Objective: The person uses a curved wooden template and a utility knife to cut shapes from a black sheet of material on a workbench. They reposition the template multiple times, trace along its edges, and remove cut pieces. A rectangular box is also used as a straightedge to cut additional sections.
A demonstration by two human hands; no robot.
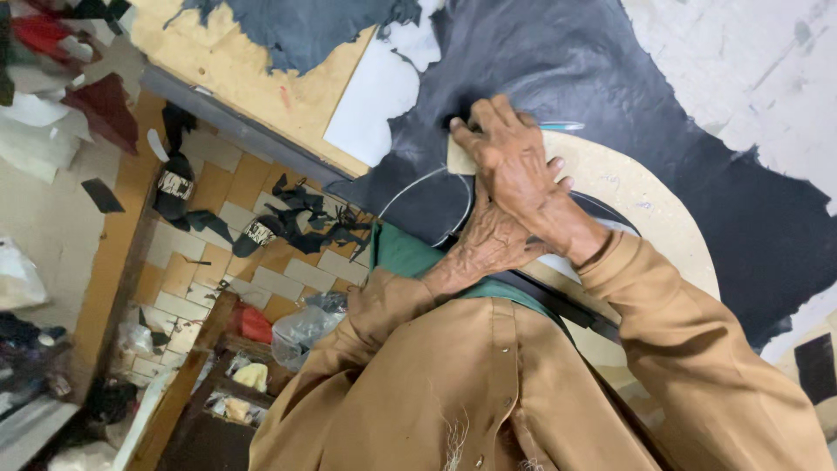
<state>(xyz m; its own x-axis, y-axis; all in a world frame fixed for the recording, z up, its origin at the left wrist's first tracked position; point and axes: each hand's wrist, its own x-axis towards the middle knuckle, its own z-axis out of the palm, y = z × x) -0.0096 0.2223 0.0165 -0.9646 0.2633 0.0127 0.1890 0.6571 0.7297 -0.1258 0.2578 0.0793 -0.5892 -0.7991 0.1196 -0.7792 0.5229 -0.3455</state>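
My right hand (514, 161) lies on top, fingers together, pressing a small tan cardboard pattern (459, 157) onto a sheet of black leather (558, 61). My left hand (484, 240) reaches up beneath it, its fingers hidden under the right hand. A slim blue and silver pen (565, 126) pokes out just right of my right knuckles; which hand grips it is hidden. A thin pale curved line (418, 183) is drawn on the leather left of my hands. Both arms wear brown sleeves.
The leather drapes over a round tan board (649, 205) and a white worktop (741, 61). A plywood sheet (253, 78) with white card (375, 96) lies to the left. The tiled floor (209, 262) below holds black scraps, shoe uppers and plastic bags.
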